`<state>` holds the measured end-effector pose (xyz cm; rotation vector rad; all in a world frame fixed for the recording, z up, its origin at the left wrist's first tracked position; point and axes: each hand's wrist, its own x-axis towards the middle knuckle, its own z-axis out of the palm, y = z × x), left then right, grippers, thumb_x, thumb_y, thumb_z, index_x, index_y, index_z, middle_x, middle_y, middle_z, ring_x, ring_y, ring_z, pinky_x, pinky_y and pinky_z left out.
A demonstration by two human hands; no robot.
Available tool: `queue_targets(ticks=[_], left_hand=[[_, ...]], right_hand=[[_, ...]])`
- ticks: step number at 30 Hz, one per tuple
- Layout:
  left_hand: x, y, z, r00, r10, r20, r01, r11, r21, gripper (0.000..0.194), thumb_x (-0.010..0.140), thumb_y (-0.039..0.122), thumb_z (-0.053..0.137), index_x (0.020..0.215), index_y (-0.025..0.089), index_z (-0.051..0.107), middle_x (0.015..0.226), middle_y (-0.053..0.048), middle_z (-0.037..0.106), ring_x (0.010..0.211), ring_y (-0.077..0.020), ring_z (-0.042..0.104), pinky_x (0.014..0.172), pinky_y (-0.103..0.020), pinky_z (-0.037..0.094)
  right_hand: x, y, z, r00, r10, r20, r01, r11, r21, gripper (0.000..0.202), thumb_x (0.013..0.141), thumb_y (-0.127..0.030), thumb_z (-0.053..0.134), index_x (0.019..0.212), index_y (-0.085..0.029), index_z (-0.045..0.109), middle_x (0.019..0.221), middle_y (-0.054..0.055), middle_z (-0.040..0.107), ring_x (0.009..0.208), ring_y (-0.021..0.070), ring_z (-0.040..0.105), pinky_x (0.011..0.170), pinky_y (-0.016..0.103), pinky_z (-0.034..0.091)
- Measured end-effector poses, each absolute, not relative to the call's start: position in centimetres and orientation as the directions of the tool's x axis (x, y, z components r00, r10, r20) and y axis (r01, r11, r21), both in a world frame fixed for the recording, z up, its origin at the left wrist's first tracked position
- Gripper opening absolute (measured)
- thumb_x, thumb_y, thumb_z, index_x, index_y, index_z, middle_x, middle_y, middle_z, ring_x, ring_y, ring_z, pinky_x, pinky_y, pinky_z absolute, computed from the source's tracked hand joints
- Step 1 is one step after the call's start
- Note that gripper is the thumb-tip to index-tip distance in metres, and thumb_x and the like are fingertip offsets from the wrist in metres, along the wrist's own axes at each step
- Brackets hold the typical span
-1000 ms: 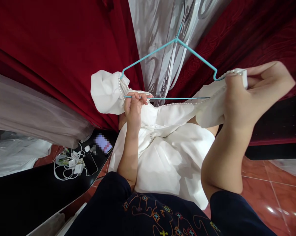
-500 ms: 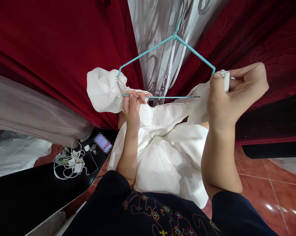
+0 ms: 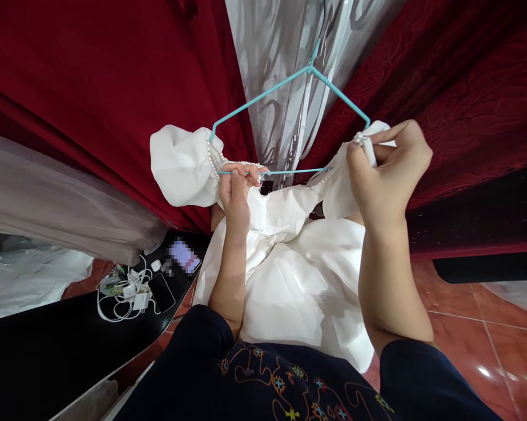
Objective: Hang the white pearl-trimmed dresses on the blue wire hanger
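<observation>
Clasping a blue hanger [image 3: 309,69] with one hand, a white dress [image 3: 301,286] with the other

Has the white dress in the middle of the scene, with the skirt spread on the near side and the bodice beyond. With the left grip [image 3: 238,197], clamps fingers round the hanger's lower bar [image 3: 294,171], apparently to steady the frame. With the right grip [image 3: 388,175], pinches the pearl-trimmed edge of the right sleeve [image 3: 340,187] just beside the hanger's right end, seemingly to control the cloth there; cannot tell how deep that end goes. Has the far-left end at the pearl edge of the left sleeve [image 3: 176,166], so probably needs no hand there. Has white cables [image 3: 129,292], a dark-screened phone [image 3: 162,292] and a lit phone [image 3: 187,255] on the black desk [image 3: 48,345] to the left, likely to free both hands
</observation>
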<state>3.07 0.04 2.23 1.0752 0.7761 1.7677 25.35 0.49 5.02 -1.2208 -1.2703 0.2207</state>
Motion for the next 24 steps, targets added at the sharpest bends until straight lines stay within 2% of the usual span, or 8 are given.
queue_targets(ticks=[4, 6, 8, 11, 13, 17, 21, 24], left_hand=[[3.3, 0.0, 2.2, -0.193, 0.919, 0.345, -0.397, -0.394, 0.829, 0.045, 0.102, 0.065, 0.066, 0.091, 0.024, 0.052, 0.081, 0.001, 0.063, 0.091, -0.0183, 0.078, 0.076, -0.026, 0.052], [3.3, 0.0, 2.1, -0.180, 0.924, 0.338, -0.416, -0.383, 0.825, 0.045, 0.101, 0.066, 0.068, 0.091, 0.024, 0.053, 0.081, 0.001, 0.064, 0.091, -0.0186, 0.078, 0.077, -0.026, 0.053], [3.3, 0.1, 2.0, -0.176, 0.927, 0.331, -0.427, -0.375, 0.823, 0.047, 0.100, 0.066, 0.070, 0.091, 0.023, 0.054, 0.081, 0.001, 0.064, 0.091, -0.0190, 0.079, 0.076, -0.026, 0.053], [2.9, 0.4, 1.9, -0.187, 0.926, 0.327, -0.432, -0.376, 0.820, 0.048, 0.098, 0.067, 0.071, 0.090, 0.023, 0.054, 0.081, 0.001, 0.063, 0.090, -0.0191, 0.079, 0.075, -0.026, 0.053], [2.5, 0.5, 1.9, -0.187, 0.924, 0.334, -0.433, -0.383, 0.816, 0.049, 0.098, 0.067, 0.072, 0.089, 0.023, 0.053, 0.080, 0.001, 0.063, 0.089, -0.0187, 0.079, 0.075, -0.025, 0.052], [2.2, 0.6, 2.2, -0.191, 0.931, 0.310, -0.412, -0.363, 0.836, 0.050, 0.098, 0.068, 0.072, 0.089, 0.023, 0.052, 0.078, 0.002, 0.060, 0.091, -0.0186, 0.078, 0.074, -0.024, 0.051], [2.7, 0.3, 2.4, -0.215, 0.939, 0.268, -0.380, -0.333, 0.863, 0.047, 0.102, 0.066, 0.066, 0.089, 0.024, 0.050, 0.079, 0.001, 0.061, 0.095, -0.0193, 0.078, 0.076, -0.026, 0.052], [3.1, 0.1, 2.4, -0.205, 0.947, 0.248, -0.389, -0.311, 0.867, 0.047, 0.102, 0.066, 0.066, 0.089, 0.024, 0.050, 0.081, 0.000, 0.062, 0.097, -0.0199, 0.078, 0.077, -0.027, 0.052]], right_hand=[[26.9, 1.1, 4.5, 0.417, 0.579, 0.700, 0.574, 0.429, -0.697, 0.014, 0.086, -0.019, 0.071, 0.088, -0.019, 0.057, 0.081, -0.002, 0.064, 0.068, 0.0086, 0.062, 0.064, 0.025, 0.044], [27.8, 1.6, 4.7, 0.358, 0.462, 0.811, 0.709, 0.431, -0.558, 0.014, 0.084, -0.024, 0.073, 0.094, -0.018, 0.066, 0.093, 0.003, 0.069, 0.086, 0.0149, 0.066, 0.075, 0.031, 0.052], [28.4, 2.0, 4.8, 0.243, 0.463, 0.853, 0.795, 0.408, -0.448, 0.019, 0.087, -0.029, 0.072, 0.104, -0.019, 0.074, 0.104, 0.005, 0.074, 0.103, 0.0205, 0.070, 0.091, 0.040, 0.056], [28.6, 2.0, 4.4, 0.171, 0.597, 0.784, 0.756, 0.431, -0.492, 0.026, 0.101, -0.032, 0.058, 0.109, -0.019, 0.079, 0.107, 0.006, 0.080, 0.106, 0.0209, 0.075, 0.100, 0.045, 0.058], [28.5, 1.6, 3.7, 0.170, 0.611, 0.773, 0.734, 0.445, -0.513, 0.031, 0.105, -0.035, 0.054, 0.110, -0.019, 0.080, 0.107, 0.006, 0.083, 0.104, 0.0214, 0.078, 0.099, 0.046, 0.059], [28.8, 0.7, 2.7, 0.123, 0.588, 0.799, 0.774, 0.447, -0.448, 0.033, 0.102, -0.037, 0.062, 0.127, -0.024, 0.078, 0.129, 0.009, 0.081, 0.124, 0.0278, 0.076, 0.112, 0.056, 0.053], [28.4, -0.6, 3.7, 0.133, 0.685, 0.716, 0.709, 0.439, -0.552, 0.049, 0.095, -0.043, 0.072, 0.141, -0.027, 0.074, 0.151, 0.012, 0.071, 0.147, 0.0323, 0.063, 0.126, 0.064, 0.044], [26.5, -2.0, 5.2, 0.180, 0.613, 0.770, 0.615, 0.540, -0.574, 0.049, 0.100, -0.046, 0.068, 0.145, -0.027, 0.071, 0.151, 0.009, 0.070, 0.152, 0.0315, 0.061, 0.133, 0.069, 0.036]])
